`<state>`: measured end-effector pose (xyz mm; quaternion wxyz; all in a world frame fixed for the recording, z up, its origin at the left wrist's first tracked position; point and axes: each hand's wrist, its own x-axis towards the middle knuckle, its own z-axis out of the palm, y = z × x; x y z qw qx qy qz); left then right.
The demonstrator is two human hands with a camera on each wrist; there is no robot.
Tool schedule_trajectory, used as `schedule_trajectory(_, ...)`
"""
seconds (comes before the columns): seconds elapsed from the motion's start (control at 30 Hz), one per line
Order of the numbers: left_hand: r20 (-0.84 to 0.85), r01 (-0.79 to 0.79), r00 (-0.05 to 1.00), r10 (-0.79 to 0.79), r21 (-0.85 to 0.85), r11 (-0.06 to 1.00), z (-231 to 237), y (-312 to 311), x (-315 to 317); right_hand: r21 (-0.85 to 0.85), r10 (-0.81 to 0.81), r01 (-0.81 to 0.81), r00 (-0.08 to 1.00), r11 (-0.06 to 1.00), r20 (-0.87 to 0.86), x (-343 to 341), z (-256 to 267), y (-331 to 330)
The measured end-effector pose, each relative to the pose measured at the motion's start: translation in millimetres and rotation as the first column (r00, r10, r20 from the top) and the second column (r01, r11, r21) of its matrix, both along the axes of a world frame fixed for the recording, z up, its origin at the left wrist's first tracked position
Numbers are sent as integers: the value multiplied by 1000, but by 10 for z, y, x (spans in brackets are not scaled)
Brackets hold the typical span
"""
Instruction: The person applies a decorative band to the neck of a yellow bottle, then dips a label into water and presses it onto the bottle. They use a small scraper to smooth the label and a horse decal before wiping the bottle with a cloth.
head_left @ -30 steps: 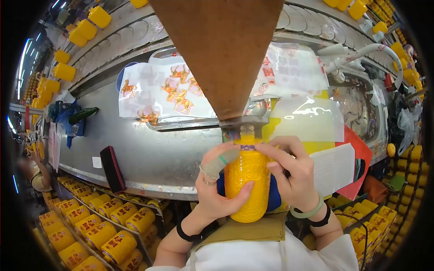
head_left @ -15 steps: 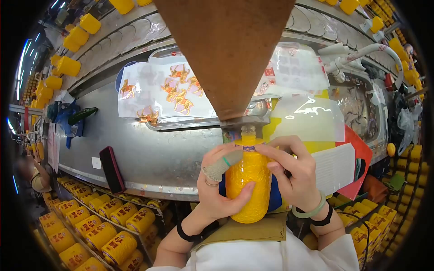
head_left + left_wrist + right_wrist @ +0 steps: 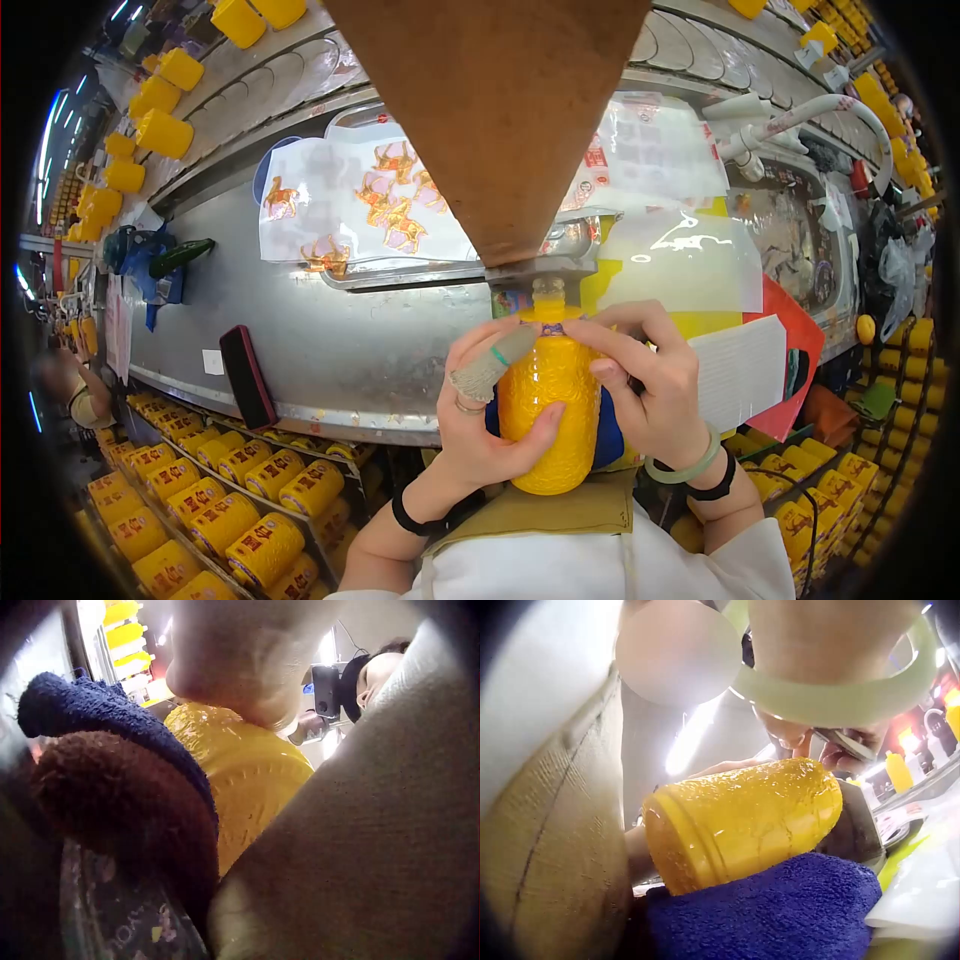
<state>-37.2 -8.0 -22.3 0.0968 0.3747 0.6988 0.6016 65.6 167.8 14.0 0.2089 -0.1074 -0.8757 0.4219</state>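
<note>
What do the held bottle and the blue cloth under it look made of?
Bottle: glass or plastic, hard to tell; glossy yellow finish, with sharp highlights on raised texture and a clear-looking neck.
Blue cloth: likely terry fabric, matte, with fuzzy pile.

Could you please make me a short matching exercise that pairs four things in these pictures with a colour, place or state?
Things:
1. Bottle
2. Cloth
3. Phone
4. Bracelet

Descriptions:
A. Pale green and ring-shaped
B. Lying on the metal table
C. Yellow, held by the left hand
D. Blue and fuzzy

Pairs: 1-C, 2-D, 3-B, 4-A
</note>
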Motion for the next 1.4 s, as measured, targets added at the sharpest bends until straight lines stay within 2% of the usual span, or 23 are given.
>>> schedule_trajectory(0.27, -7, 41, 999, -41, 1, 999, -14, -32, -47, -12, 15, -15, 1000, 1000, -7, 1, -2, 31)
schedule_trajectory(0.33, 107, 35, 993, -48, 112, 993, 11, -37, -110, -61, -16, 16, 1000, 998, -4, 25, 30, 64)
schedule_trajectory(0.37, 105, 37, 993, -49, 114, 993, -18, -75, -180, -114, -49, 50, 999, 992, 6, 51, 50, 79)
schedule_trajectory(0.43, 192, 138, 969, -154, 95, 986, -41, -113, -360, -152, -77, 80, 997, 985, 24, 124, 83, 118)
schedule_trajectory(0.47, 346, 184, 927, -148, -74, 980, 28, -77, -372, -187, -102, 108, 994, 976, 43, 155, 90, 130)
schedule_trajectory(0.5, 345, 186, 927, -150, -76, 980, 28, -63, -408, -188, -104, 110, 994, 976, 42, 183, 74, 130)
schedule_trajectory(0.57, 309, 347, 898, -314, -56, 936, 14, -46, -475, -227, -98, 102, 995, 968, 30, 243, 10, 117)
schedule_trajectory(0.7, 308, 399, 886, -346, -127, 908, 113, 93, -518, -282, -99, 99, 995, 954, 17, 297, -18, 18)
schedule_trajectory(0.77, 125, 421, 907, -402, -318, 850, 200, 122, -524, -326, -85, 110, 992, 939, 89, 320, 16, -31)
schedule_trajectory(0.8, 121, 423, 906, -406, -317, 849, 215, 135, -522, -324, -90, 113, 992, 939, 85, 346, 17, -23)
schedule_trajectory(0.87, 207, 275, 952, -225, -257, 926, 236, 129, -511, -295, -36, 93, 981, 951, 192, 430, -4, -12)
schedule_trajectory(0.9, 203, 277, 952, -228, -261, 925, 225, 98, -546, -298, -40, 96, 981, 950, 188, 475, -22, -16)
schedule_trajectory(0.97, 229, 350, 923, -308, -175, 920, 153, -1, -631, -238, 63, -35, 992, 971, 109, 579, -72, -65)
schedule_trajectory(1.0, 373, 300, 900, -225, -155, 941, 123, 46, -557, -184, 140, -114, 981, 976, 136, 618, -110, -110)
schedule_trajectory(1.03, 374, 300, 900, -225, -155, 941, 97, 36, -569, -184, 140, -114, 981, 976, 137, 635, -134, -153)
schedule_trajectory(1.1, 259, 415, 888, -380, -96, 905, 41, 15, -614, -14, 144, -145, 960, 989, 241, 620, -193, -269)
schedule_trajectory(1.13, 256, 415, 889, -381, -95, 905, 12, 25, -614, 63, 85, -102, 969, 993, 230, 602, -311, -350)
schedule_trajectory(1.23, 234, 404, 898, -373, -103, 909, -41, 48, -606, 124, 41, -64, 983, 990, 176, 615, -374, -456)
schedule_trajectory(1.27, 241, 410, 894, -379, -92, 908, -51, 44, -610, 126, 41, -63, 984, 990, 175, 626, -289, -437)
schedule_trajectory(1.33, 251, 417, 888, -385, -90, 904, -60, 35, -607, 343, 101, -154, 981, 927, 166, 663, -37, -401)
schedule_trajectory(1.4, 294, 403, 882, -367, -71, 912, -56, 47, -586, 368, 121, -164, 983, 915, 137, 687, -17, -404)
